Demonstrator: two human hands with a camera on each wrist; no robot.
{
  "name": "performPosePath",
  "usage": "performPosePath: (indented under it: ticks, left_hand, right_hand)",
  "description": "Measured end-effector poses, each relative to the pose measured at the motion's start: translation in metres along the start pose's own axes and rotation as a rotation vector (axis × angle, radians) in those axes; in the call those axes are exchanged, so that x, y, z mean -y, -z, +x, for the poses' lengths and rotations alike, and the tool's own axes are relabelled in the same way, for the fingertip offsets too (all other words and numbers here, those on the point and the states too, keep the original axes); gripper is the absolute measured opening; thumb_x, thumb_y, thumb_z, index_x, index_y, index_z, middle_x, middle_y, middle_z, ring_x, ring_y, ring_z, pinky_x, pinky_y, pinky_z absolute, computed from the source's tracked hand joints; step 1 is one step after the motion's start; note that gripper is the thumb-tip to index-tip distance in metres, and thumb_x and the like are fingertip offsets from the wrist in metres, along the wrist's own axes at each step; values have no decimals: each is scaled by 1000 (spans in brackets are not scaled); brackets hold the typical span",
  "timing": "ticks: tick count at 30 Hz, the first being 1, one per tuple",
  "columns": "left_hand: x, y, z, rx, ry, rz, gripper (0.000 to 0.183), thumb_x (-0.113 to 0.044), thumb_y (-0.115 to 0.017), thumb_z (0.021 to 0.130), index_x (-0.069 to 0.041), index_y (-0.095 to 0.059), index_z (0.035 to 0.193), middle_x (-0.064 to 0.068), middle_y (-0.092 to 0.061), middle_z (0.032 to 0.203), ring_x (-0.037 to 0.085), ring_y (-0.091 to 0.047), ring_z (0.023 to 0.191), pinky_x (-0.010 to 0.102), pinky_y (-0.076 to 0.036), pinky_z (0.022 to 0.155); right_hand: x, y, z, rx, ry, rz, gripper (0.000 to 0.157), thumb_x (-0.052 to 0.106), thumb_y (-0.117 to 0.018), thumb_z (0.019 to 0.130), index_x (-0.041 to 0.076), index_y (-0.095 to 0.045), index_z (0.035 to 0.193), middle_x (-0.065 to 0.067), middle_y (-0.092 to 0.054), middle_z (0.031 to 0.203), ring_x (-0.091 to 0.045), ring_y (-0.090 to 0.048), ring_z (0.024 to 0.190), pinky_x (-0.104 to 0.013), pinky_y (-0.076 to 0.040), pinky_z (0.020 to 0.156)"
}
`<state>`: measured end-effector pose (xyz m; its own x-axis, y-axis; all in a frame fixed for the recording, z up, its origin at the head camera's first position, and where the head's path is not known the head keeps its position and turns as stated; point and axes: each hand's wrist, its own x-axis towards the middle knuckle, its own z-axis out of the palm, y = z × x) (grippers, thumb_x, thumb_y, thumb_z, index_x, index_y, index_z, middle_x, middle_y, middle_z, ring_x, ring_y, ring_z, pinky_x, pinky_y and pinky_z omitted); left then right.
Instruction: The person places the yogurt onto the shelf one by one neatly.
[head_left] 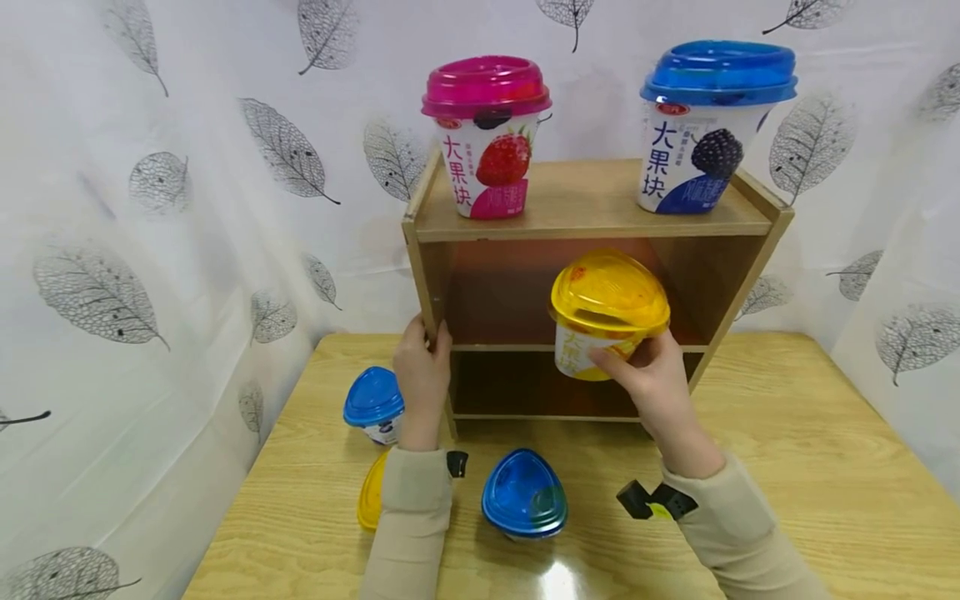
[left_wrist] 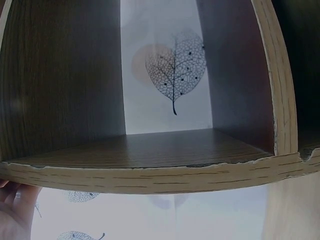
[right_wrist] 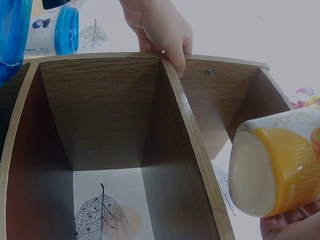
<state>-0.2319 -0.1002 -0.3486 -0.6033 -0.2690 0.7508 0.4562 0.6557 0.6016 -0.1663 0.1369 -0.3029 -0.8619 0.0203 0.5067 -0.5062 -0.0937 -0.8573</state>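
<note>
My right hand (head_left: 655, 382) grips a yellow-lidded yogurt cup (head_left: 609, 315) in front of the upper compartment of a small wooden shelf (head_left: 592, 225). In the right wrist view the cup (right_wrist: 277, 165) lies tilted, its white base facing the camera. My left hand (head_left: 422, 371) holds the shelf's left side panel, thumb on the front edge near the middle board. In the right wrist view the left hand (right_wrist: 160, 30) wraps that panel from outside; the left wrist view shows only part of the hand (left_wrist: 17, 210) at the lower left.
On the shelf's top stand a pink-lidded strawberry cup (head_left: 487, 137) and a blue-lidded blackberry cup (head_left: 708, 125). A blue-lidded cup (head_left: 375, 404), a partly hidden yellow-lidded cup (head_left: 371, 496) and another blue-lidded cup (head_left: 525, 493) stand on the wooden table (head_left: 810, 467). Leaf-patterned sheeting (head_left: 217, 258) surrounds the table.
</note>
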Motion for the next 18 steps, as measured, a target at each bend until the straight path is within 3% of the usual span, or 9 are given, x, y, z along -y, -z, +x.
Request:
performPosePath:
  ticks: [6,18]
  left_hand:
    - [0,0,0,6,5,-2,20,-9,-57,84,7,-59,96,18,-63,83,29,-61,71,39,-51,57]
    - [-1,0,0,8,10,-1,20,-9,-57,83,7,-60,96,19,-63,85,29,-62,73,39,-51,60]
  right_hand:
    - [-1,-6,4,-19,-41,-23,47,-9,-61,76,13,-47,116,-5,-53,109,-21,-51,98,-25,-44,81]
    - [-6,-15,18,21,-48,-114,50,-2,-63,77,9,-43,121,-6,-49,114,-22,-48,101,-26,-44,82]
